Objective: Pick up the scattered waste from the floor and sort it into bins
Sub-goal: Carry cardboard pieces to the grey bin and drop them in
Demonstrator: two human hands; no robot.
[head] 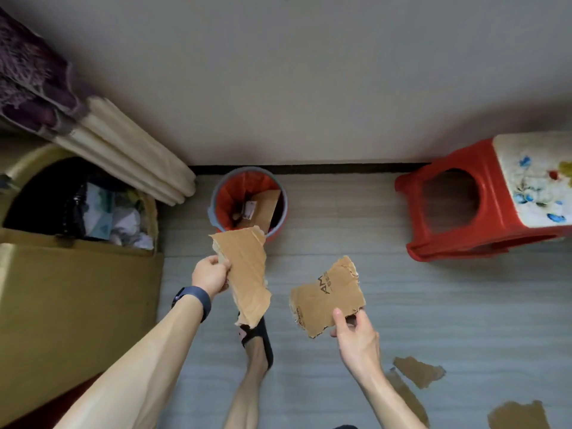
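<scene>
My left hand [211, 274] grips a long torn strip of brown cardboard [247, 270] by its left edge; the strip's top overlaps the near rim of a small red bin [216, 193] with an orange liner. Inside the bin lies another cardboard piece [263, 209]. My right hand [356, 329] pinches the lower corner of a second torn cardboard piece with printed letters [328, 295], held above the floor to the right of the strip. Three more cardboard scraps [418, 371] lie on the floor at the lower right.
A large yellow-brown cardboard box [74, 292] holding crumpled paper and plastic waste stands at the left. A red plastic stool [483, 199] lies on its side at the right. My foot in a black sandal [257, 339] stands below the strip. The wall is just behind the bin.
</scene>
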